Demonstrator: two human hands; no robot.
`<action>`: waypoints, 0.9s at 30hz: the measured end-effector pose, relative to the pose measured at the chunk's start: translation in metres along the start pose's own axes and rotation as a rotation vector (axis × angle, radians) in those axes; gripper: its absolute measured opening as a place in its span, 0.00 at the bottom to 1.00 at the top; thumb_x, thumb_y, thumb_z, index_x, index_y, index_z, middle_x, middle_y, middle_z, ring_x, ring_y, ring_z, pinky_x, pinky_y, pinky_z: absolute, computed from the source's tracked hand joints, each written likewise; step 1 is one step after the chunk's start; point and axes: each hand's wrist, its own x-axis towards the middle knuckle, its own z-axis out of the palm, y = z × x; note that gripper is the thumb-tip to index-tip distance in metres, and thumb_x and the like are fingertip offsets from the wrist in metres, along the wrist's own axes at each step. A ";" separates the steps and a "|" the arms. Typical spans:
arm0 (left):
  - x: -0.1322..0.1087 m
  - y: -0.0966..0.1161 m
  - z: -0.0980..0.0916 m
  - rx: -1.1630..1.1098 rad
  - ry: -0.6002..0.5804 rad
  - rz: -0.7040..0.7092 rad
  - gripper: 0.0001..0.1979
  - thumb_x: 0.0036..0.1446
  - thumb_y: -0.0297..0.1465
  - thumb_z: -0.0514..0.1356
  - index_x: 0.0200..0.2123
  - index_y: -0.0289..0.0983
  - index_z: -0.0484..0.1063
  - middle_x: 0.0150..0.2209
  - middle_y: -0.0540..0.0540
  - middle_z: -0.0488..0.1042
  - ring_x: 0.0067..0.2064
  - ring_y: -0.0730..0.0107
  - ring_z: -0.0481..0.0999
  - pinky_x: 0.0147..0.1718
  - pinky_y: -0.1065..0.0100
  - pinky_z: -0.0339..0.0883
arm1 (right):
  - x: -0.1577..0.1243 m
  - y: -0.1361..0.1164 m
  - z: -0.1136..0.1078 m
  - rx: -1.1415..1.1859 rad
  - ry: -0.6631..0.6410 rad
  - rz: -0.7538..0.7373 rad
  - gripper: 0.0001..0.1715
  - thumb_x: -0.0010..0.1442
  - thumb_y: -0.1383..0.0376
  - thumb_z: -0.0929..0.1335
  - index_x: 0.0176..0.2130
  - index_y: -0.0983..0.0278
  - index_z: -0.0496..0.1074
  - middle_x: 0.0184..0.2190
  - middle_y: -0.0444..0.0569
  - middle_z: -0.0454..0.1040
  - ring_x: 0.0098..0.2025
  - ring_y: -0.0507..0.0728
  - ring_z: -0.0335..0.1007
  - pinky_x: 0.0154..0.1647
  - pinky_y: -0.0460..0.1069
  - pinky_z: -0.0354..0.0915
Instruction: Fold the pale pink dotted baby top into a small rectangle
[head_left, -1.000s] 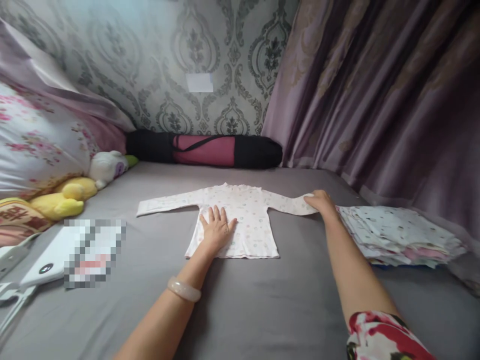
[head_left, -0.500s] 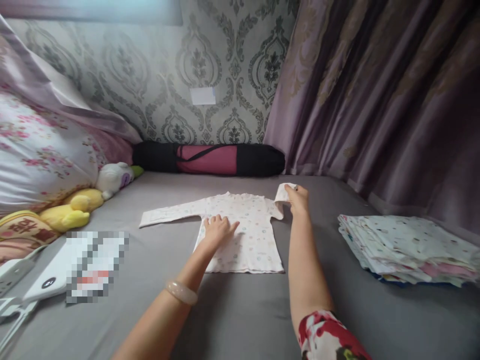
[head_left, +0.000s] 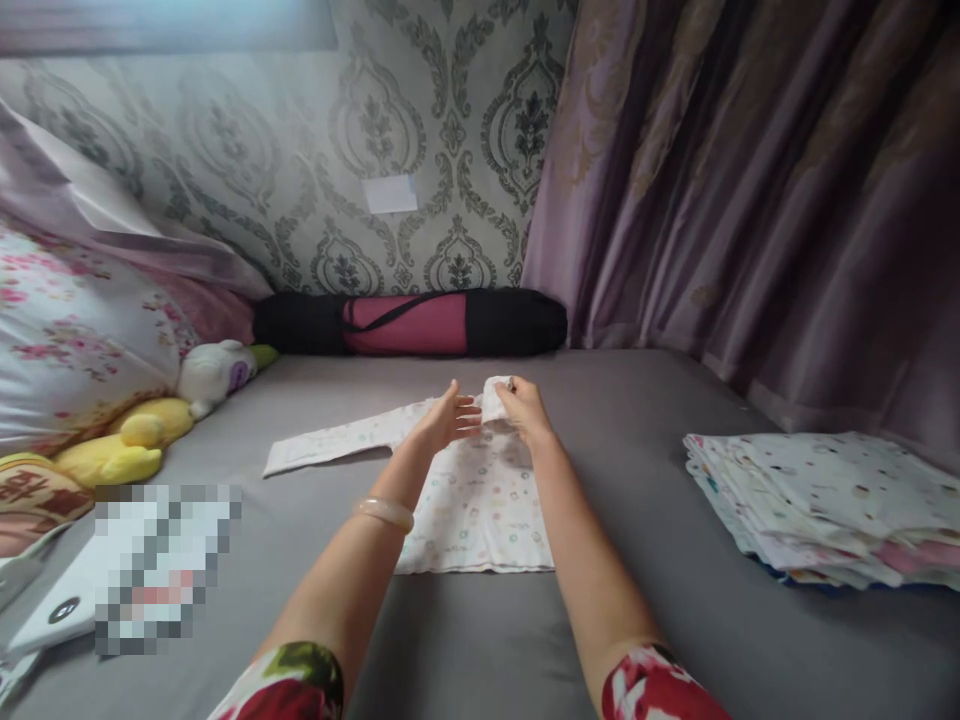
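1. Head view: the shirt [head_left: 484, 515], pale with small prints, lies on the grey sheet [head_left: 465, 650] in front of the person, its hem toward them and its upper part partly hidden by the hands.
2. The right hand [head_left: 527, 408] has its fingers closed on the end of one sleeve [head_left: 493, 400], which is lifted and folded in over the shirt's upper part.
3. The left hand [head_left: 452, 416] is open, thumb up and fingers slightly spread toward the right hand, gripping nothing. It is just beside the raised sleeve; whether it touches the shirt, I cannot tell.
4. The other sleeve [head_left: 326, 443] lies stretched out flat to the left.
5. A bangle [head_left: 384, 514] circles the left forearm.
6. Well to the right, a stack of clothes [head_left: 832, 500] rests on the sheet.
7. Behind the shirt, a black and dark pink bag [head_left: 405, 322] lies along the wall [head_left: 450, 80].
8. At left are a floral pillow [head_left: 75, 330], a white plush [head_left: 214, 372] and a yellow one [head_left: 120, 445].
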 end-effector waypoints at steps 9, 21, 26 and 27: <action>0.013 -0.011 -0.016 -0.049 0.040 0.018 0.15 0.56 0.40 0.61 0.40 0.33 0.71 0.36 0.42 0.77 0.38 0.62 0.78 0.37 0.61 0.75 | 0.002 -0.025 -0.040 0.229 -0.103 0.267 0.31 0.69 0.49 0.54 0.49 0.68 0.70 0.52 0.61 0.74 0.45 0.56 0.75 0.47 0.51 0.68; 0.019 -0.013 -0.032 0.183 0.218 0.230 0.20 0.37 0.31 0.64 0.38 0.36 0.71 0.29 0.50 0.73 0.30 0.69 0.75 0.28 0.70 0.69 | 0.008 -0.016 -0.084 0.262 0.134 0.286 0.30 0.70 0.52 0.51 0.46 0.68 0.71 0.50 0.61 0.75 0.42 0.55 0.77 0.40 0.47 0.69; 0.017 -0.021 -0.045 0.271 0.342 0.335 0.15 0.37 0.37 0.60 0.31 0.35 0.71 0.23 0.51 0.70 0.26 0.69 0.71 0.23 0.71 0.64 | 0.014 -0.003 -0.067 -0.039 0.142 0.280 0.25 0.70 0.59 0.54 0.49 0.70 0.71 0.48 0.61 0.76 0.41 0.54 0.76 0.38 0.46 0.68; 0.016 -0.023 -0.047 0.290 0.355 0.346 0.16 0.37 0.38 0.60 0.30 0.35 0.71 0.22 0.51 0.70 0.26 0.69 0.71 0.23 0.71 0.64 | 0.015 0.000 -0.063 -0.174 0.132 0.262 0.24 0.70 0.61 0.53 0.49 0.70 0.71 0.48 0.60 0.76 0.42 0.55 0.76 0.40 0.47 0.68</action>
